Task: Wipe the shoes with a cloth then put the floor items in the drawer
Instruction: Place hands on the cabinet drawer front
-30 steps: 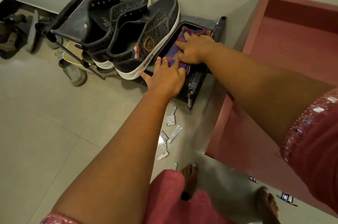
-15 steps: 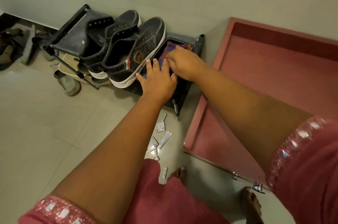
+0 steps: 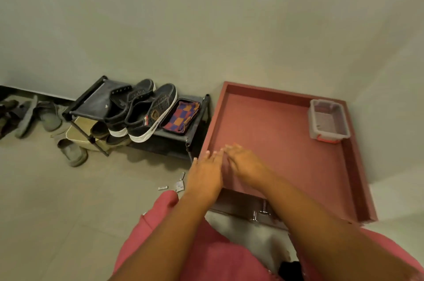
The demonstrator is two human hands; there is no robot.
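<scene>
Two dark sneakers with white soles (image 3: 146, 111) sit on top of a black shoe rack (image 3: 176, 137). Beside them on the rack lies a folded checked cloth (image 3: 181, 115) in blue, orange and red. To the right, a red drawer (image 3: 270, 120) stands pulled open. Small white tubes and packets (image 3: 180, 185) lie on the floor in front of the rack, partly hidden by my arm. My left hand (image 3: 205, 177) and right hand (image 3: 246, 162) hover side by side over the drawer's front left corner, fingers straight, holding nothing.
A clear plastic basket with red clips (image 3: 328, 121) sits in the drawer's far right corner. Grey slippers (image 3: 72, 153) and other footwear (image 3: 25, 115) lie on the floor left of the rack. Metal handles (image 3: 259, 213) stick out of the drawer front. A plain wall stands behind.
Both hands have let go of the cloth, left it on the rack, and pulled back toward me over the drawer. The view has tilted up and right, showing the basket.
</scene>
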